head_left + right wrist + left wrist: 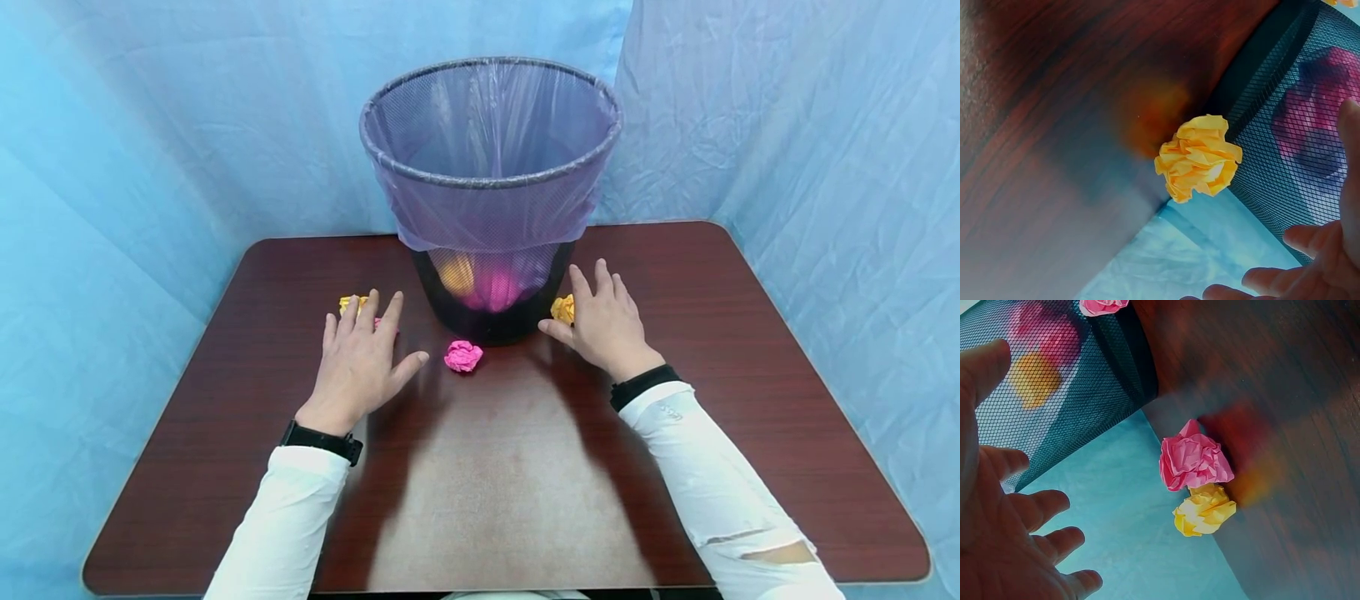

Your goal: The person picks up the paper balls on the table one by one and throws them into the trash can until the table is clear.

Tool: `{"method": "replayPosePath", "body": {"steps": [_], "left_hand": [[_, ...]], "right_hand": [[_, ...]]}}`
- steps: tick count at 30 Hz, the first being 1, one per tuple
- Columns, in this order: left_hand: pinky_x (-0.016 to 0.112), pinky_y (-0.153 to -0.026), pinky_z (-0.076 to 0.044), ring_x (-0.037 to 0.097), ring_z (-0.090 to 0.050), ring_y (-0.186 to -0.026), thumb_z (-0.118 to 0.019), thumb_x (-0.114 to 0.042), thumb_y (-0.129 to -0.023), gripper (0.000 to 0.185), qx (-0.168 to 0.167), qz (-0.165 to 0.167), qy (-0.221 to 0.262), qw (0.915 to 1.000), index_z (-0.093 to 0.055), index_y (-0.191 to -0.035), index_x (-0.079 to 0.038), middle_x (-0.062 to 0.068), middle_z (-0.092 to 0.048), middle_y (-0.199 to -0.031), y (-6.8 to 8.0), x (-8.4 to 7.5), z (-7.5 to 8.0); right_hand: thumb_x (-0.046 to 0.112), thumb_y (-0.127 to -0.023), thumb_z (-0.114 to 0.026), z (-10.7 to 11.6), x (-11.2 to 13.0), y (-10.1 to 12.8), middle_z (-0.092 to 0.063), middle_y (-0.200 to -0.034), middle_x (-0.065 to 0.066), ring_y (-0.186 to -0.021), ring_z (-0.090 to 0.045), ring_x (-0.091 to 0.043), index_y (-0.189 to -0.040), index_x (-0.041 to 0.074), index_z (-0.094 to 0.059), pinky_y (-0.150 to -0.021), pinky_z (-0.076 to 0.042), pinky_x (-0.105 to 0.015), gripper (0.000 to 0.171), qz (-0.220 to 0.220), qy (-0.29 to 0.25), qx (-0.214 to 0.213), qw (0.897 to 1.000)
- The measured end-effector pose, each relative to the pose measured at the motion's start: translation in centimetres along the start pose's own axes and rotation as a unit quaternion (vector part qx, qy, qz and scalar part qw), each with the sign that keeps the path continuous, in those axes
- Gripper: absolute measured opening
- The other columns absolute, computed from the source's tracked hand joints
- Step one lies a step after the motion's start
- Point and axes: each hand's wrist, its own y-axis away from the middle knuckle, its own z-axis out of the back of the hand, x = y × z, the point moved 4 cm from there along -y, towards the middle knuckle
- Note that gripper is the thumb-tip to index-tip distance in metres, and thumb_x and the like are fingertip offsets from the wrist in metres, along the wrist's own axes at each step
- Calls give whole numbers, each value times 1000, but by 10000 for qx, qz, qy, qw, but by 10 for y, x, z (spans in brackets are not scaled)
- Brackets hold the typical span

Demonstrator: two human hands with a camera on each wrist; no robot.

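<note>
Left fingers: I see my left hand (358,367) spread, fingers (1054,540) apart, holding nothing, hovering over the tabletop (750,400).
Right fingers: my right hand (606,325) is likewise splayed and empty, fingers (1310,237) apart, beside the bin's base.
Nearest to left: a yellow paper ball (1204,510) and a pink paper ball (1192,459) lie touching each other just past my fingertips.
Nearest to right: a yellow wad (1197,157) sits just beside the bin wall, by my index finger.
Between hands: a loose pink wad (462,356) lies alone in front of the bin.
Bin: the mesh wastebasket (491,200) with its purple liner (487,150) stands upright at the back.
Progress: I judge it partly done. Pink and yellow paper already shows through the mesh; four balls remain outside.
</note>
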Motion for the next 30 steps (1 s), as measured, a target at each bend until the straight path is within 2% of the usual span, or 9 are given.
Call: {"method": "replayPosePath", "body": {"steps": [21,30], "left_hand": [[69,-109,-10,45,-20,-142,-57,-65,-84,89,24,2,59,10000,-27,-154,-20,20,-27,-155,-6,4,-2],[69,-109,-12,46,-22,-140,-59,-63,-84,87,-106,-46,110,9999,-31,-152,-18,22,-31,-152,-10,5,-4]], "right_hand": [[70,-79,-60,-7,-1,-4,-11,-156,-29,-137,-21,-55,-154,13,-20,-107,-25,-64,103,-134,-12,252,9996],[71,-79,-59,-11,-2,-7,-12,-156,-29,-137,-21,-55,-154,13,-21,-107,-25,-64,102,-130,-7,280,9995]]}}
